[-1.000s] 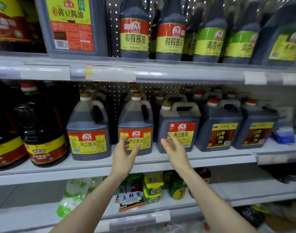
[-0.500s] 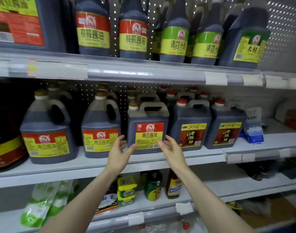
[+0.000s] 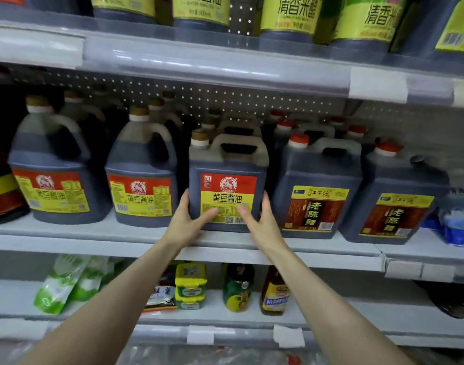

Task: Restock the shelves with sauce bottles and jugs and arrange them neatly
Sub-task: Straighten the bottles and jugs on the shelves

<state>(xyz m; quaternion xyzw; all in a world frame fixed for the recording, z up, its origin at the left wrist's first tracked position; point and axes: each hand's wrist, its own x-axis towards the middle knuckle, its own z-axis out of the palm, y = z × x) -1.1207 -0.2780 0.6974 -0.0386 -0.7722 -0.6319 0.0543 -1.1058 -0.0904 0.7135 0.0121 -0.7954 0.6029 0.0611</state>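
Two hands clasp the square soy sauce jug (image 3: pixel 227 164) low on its body — the left hand (image 3: pixel 186 223) wraps its left edge with the thumb lying across the yellow label, and the right hand (image 3: pixel 263 222) mirrors it on the right edge. The jug stands upright at the front of the middle shelf (image 3: pixel 94 242). Just beside it on the left stand two rounded soy sauce jugs (image 3: pixel 140 177); on the right, two red-capped vinegar jugs (image 3: pixel 317 191). Green-labelled bottles (image 3: pixel 286 22) line the shelf above — jars and packets (image 3: pixel 237 289) sit on the one below.
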